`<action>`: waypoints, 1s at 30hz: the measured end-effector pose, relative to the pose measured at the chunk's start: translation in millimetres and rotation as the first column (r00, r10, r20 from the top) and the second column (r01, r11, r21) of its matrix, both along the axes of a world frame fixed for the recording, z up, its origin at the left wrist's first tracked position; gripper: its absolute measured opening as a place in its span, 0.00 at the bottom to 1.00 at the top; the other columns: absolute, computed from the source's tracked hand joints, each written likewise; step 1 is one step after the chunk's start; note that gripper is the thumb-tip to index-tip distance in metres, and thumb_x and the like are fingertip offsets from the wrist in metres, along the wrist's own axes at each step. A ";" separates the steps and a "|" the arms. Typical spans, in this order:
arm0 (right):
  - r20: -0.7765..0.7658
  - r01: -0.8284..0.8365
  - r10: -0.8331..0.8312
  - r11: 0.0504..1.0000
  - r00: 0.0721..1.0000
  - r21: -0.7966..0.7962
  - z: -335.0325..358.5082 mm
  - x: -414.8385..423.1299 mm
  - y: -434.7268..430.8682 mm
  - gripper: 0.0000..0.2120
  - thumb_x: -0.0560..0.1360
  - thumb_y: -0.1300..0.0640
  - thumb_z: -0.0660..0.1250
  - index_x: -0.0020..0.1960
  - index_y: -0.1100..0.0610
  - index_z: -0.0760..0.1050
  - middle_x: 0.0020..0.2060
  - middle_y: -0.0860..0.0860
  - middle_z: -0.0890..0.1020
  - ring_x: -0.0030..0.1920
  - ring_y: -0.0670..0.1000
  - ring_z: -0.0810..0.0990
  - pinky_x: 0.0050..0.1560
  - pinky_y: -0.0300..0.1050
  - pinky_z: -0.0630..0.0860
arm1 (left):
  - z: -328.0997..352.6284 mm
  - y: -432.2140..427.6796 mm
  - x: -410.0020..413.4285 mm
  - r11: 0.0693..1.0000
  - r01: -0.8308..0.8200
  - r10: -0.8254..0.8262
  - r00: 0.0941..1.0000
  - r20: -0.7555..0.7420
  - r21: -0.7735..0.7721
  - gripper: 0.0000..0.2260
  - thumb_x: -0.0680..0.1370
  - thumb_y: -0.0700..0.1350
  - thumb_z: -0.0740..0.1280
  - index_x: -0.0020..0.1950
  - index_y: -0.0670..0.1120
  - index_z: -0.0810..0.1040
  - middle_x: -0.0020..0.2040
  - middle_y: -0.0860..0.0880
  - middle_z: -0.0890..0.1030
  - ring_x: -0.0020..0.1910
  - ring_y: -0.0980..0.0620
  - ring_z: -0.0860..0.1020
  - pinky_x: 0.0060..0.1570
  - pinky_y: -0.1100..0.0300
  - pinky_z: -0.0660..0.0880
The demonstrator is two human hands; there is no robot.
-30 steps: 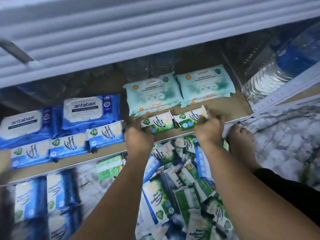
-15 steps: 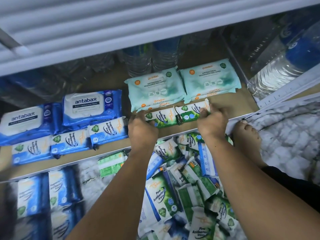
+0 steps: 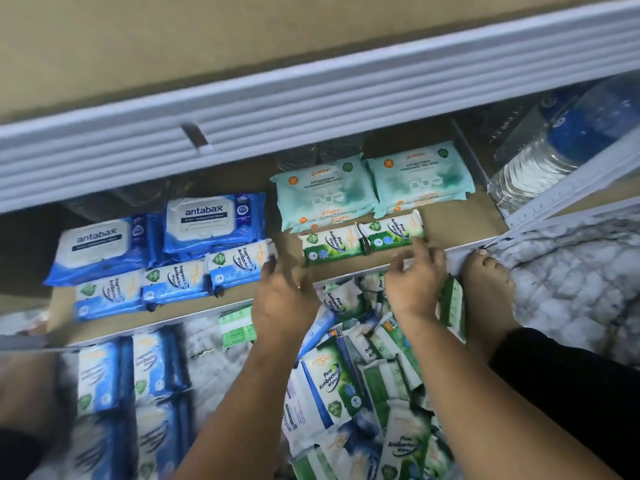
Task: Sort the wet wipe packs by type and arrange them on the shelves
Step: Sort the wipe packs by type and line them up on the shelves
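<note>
Down on the bottom shelf [image 3: 457,220], two green Pine packs [image 3: 330,247] sit side by side near the front edge, ends touching, right in front of the teal Guardian packs [image 3: 325,192]. The person's left hand [image 3: 284,296] hovers just in front of the left one, fingers loose and spread, nothing in it. Same deal with the right hand [image 3: 414,278]: open and splayed, one fingertip up by the lower right corner of the right pack, though I can't tell if it's actually touching.

Further left on that shelf are the blue Antabax packs [image 3: 214,221], with a row of three small blue Fragrance Free packs [image 3: 173,278] in front. On the floor under the hands is a messy pile of green packs [image 3: 363,375], plus some blue floor packs [image 3: 104,375] off to the left. A bare foot [image 3: 488,282] is beside the right hand, and water bottles [image 3: 554,150] are at the far right.
</note>
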State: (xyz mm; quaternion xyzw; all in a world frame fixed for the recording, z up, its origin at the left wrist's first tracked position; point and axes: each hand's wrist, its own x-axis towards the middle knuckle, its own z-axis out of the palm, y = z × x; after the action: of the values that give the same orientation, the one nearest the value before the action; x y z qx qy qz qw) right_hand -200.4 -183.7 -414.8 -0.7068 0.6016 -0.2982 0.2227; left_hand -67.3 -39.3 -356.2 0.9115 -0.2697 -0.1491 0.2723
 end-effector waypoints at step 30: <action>-0.155 -0.168 0.386 0.681 0.909 0.713 35.5 -156.5 165.7 0.32 0.69 0.51 0.79 0.70 0.51 0.72 0.63 0.52 0.75 0.57 0.53 0.77 0.58 0.48 0.76 | -34.5 119.6 -133.8 0.940 -0.214 0.341 0.616 -0.710 0.266 0.25 0.75 0.64 0.69 0.63 0.49 0.76 0.56 0.49 0.80 0.51 0.43 0.83 0.57 0.48 0.79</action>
State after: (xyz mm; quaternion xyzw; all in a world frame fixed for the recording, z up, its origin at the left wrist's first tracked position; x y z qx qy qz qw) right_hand -356.9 -17.9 -379.3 -0.6937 0.5790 0.0908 0.4188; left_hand -201.1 80.3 -390.7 0.8181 0.0229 -0.4857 0.3070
